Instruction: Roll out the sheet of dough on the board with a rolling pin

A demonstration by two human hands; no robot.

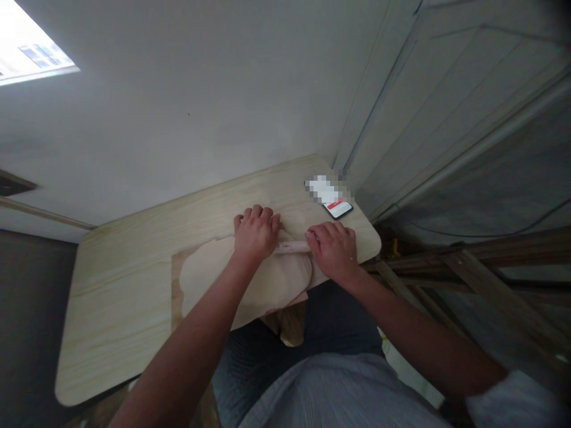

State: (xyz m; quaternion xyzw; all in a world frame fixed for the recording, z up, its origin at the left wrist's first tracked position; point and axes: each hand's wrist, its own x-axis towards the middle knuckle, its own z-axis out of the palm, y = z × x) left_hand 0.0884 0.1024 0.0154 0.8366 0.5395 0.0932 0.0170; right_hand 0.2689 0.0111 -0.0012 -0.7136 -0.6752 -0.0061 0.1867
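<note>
A pale beige sheet of rolled dough lies on a brown board on the light wooden table. Both hands are closed over a thin rolling pin lying across the sheet's far edge. My left hand curls over its left part. My right hand grips its right end near the table's near corner. The sheet's right side hangs slightly past the table edge over my lap.
A phone with a lit screen lies at the table's far right corner, close to the wall. Wooden slats and a frame stand to the right of the table. A white wall runs behind the table.
</note>
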